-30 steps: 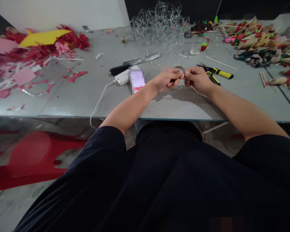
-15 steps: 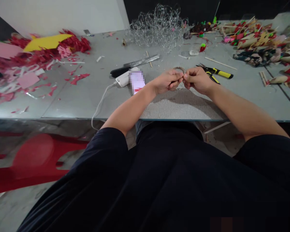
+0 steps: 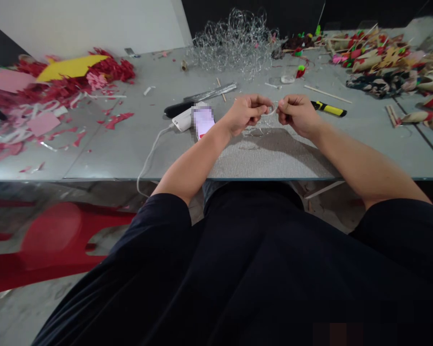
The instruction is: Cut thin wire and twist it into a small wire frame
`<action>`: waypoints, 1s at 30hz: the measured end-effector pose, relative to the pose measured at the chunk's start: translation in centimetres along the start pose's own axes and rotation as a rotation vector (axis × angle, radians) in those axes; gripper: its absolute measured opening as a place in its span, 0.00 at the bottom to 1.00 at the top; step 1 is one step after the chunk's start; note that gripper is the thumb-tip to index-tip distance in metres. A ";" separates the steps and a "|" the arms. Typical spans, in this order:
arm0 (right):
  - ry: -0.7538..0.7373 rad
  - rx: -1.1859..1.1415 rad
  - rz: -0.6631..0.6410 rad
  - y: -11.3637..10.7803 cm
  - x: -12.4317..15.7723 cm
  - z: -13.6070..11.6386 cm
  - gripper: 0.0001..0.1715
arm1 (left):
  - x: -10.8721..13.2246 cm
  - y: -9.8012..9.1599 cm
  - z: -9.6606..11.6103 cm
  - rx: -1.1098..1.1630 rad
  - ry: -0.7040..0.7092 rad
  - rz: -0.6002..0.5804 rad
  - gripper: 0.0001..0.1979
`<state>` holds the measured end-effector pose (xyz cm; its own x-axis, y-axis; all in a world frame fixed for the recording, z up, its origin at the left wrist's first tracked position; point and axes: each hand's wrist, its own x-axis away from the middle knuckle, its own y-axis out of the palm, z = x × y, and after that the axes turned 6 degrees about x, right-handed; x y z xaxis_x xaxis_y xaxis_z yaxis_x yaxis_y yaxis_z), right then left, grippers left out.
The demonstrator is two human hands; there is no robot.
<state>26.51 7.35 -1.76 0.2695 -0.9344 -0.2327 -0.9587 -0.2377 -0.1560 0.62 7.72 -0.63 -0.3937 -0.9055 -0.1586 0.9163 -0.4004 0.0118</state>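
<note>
My left hand (image 3: 248,114) pinches a small pale ring (image 3: 273,111) above the table. Just to the right, my right hand (image 3: 299,114) is closed at thumb and forefinger. Whatever it holds is too thin to make out, possibly wire. A narrow gap separates the fingertips of both hands. Loose bits of thin silvery wire (image 3: 257,134) lie under the hands. Pliers with yellow and black handles (image 3: 330,110) lie partly hidden behind my right hand. A phone (image 3: 204,121) rests left of my left hand, partly covered by my forearm.
A tangled heap of wire rings (image 3: 234,43) sits at the back. Left of it are red paper scraps (image 3: 119,67) and a yellow sheet (image 3: 70,67). Crafted pieces (image 3: 378,57) pile up on the right. A white power bank with cable (image 3: 183,120) and a red stool (image 3: 54,226) are at left.
My hands have drawn slightly apart after touching at the fingertips. The ring has tilted and now shows between them. My right hand covers more of the pliers.
</note>
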 end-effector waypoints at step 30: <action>0.160 0.032 -0.125 0.8 1.6 -1.9 0.29 | -0.5 -1.5 -1.0 0.190 -0.017 -0.019 0.14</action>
<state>25.96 5.15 -0.43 0.3659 -0.9290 -0.0545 -0.9148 -0.3483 -0.2047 -0.51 8.96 -1.54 -0.4138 -0.8989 -0.1444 0.8787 -0.4358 0.1950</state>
